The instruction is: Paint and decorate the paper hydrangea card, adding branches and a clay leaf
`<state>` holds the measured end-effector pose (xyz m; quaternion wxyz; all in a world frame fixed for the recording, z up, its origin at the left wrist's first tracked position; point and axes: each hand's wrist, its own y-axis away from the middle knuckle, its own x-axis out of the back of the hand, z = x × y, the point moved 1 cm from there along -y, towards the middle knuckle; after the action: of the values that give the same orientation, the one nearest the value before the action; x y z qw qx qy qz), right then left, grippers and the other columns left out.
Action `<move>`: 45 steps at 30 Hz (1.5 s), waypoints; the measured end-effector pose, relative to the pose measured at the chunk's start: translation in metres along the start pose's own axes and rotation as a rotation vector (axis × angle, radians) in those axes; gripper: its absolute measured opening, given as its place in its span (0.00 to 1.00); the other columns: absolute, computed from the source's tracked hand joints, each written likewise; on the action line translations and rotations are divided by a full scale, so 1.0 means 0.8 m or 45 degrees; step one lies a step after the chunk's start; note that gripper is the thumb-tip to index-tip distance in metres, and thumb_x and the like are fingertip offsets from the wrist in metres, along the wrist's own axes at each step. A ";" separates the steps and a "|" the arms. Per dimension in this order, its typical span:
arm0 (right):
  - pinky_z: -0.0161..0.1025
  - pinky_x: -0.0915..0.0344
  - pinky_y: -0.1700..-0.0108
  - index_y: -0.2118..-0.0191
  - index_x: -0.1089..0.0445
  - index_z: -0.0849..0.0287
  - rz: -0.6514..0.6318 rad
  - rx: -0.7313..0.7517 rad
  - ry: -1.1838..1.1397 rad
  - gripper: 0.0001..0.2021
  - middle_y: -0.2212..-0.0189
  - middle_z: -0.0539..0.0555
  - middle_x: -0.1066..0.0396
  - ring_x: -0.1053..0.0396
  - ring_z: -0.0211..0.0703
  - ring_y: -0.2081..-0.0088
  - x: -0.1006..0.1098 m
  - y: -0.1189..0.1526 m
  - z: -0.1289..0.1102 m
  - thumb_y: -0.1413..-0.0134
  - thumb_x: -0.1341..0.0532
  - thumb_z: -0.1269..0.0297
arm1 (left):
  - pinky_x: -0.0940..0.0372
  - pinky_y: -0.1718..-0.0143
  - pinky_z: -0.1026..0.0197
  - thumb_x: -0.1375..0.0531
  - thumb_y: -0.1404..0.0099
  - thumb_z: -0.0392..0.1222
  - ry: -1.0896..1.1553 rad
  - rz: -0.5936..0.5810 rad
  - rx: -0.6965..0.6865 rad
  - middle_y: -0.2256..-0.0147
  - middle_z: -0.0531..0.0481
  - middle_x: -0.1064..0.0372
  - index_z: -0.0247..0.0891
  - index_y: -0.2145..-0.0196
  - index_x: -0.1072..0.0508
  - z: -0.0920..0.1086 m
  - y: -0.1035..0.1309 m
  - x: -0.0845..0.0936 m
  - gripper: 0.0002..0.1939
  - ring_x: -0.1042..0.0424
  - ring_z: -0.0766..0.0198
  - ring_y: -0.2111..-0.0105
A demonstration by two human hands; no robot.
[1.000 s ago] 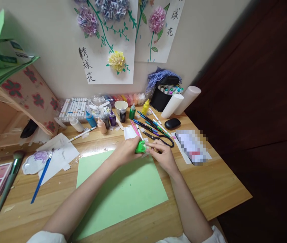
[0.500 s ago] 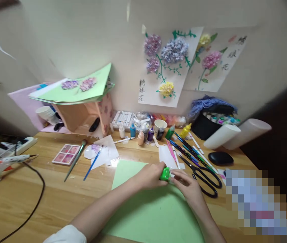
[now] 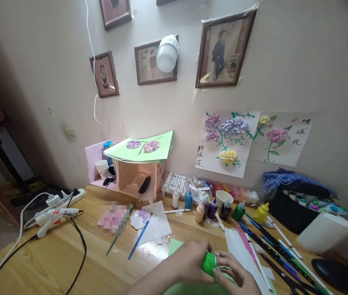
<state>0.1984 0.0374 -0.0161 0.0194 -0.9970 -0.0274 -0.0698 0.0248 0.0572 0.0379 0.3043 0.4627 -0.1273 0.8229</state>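
Note:
A small, shiny bright-green object (image 3: 210,263) is gripped in my left hand (image 3: 192,258); its exact kind is hidden by the fingers. From the other side, the bent fingers of my right hand (image 3: 235,274) close around its right end. Both hands are just above a sheet of light-green paper (image 3: 175,246), whose far corner shows beyond my left wrist. To the right of my right hand lie a white sheet of paper (image 3: 238,246), pink tweezers-like sticks (image 3: 246,241) and black-handled scissors (image 3: 281,270).
Paint bottles (image 3: 212,209), a paper cup (image 3: 224,198) and markers (image 3: 175,183) line the wall side. Left are a blue paintbrush (image 3: 140,237), a petal-shaped palette (image 3: 137,221), a glue gun (image 3: 54,217) and its cable (image 3: 83,246). A pink box (image 3: 140,178) holds up papers.
The view has tilted up and left, bringing framed pictures and a bulb into sight. Both hands stay at the green object; my right fingers now cover more of its end.

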 end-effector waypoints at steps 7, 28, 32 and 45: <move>0.44 0.30 0.54 0.65 0.22 0.57 -0.257 0.116 0.156 0.17 0.59 0.60 0.26 0.27 0.53 0.58 -0.037 -0.036 -0.081 0.57 0.35 0.50 | 0.42 0.68 0.64 0.39 0.46 0.47 0.308 0.507 0.248 0.67 0.52 0.29 0.40 0.64 0.34 -0.033 0.052 0.019 0.14 0.31 0.60 0.67; 0.49 0.31 0.55 0.49 0.36 0.61 0.069 0.331 0.177 0.16 0.51 0.57 0.34 0.31 0.46 0.55 -0.172 -0.305 -0.331 0.41 0.42 0.60 | 0.39 0.69 0.61 0.43 0.39 0.48 0.437 1.199 0.425 0.73 0.52 0.31 0.40 0.66 0.35 -0.124 0.110 0.011 0.09 0.32 0.60 0.72; 0.43 0.32 0.58 0.56 0.32 0.63 0.305 0.538 0.014 0.15 0.57 0.58 0.29 0.31 0.48 0.56 -0.130 -0.248 -0.317 0.42 0.44 0.56 | 0.37 0.71 0.62 0.41 0.41 0.44 0.304 1.260 0.328 0.74 0.54 0.31 0.39 0.67 0.35 -0.126 0.116 0.014 0.08 0.30 0.61 0.73; 0.37 0.33 0.73 0.64 0.31 0.57 0.341 0.108 -0.253 0.20 0.73 0.52 0.24 0.26 0.45 0.72 0.085 0.046 -0.062 0.57 0.35 0.47 | 0.40 0.77 0.65 0.39 0.40 0.39 -0.178 1.124 -1.013 0.76 0.53 0.34 0.37 0.64 0.37 0.012 0.142 -0.026 0.10 0.35 0.66 0.78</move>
<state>0.2610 0.0025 0.0416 0.0677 -0.9920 0.1008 0.0336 -0.0309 -0.0446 0.0339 0.0745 0.2696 -0.6255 0.7283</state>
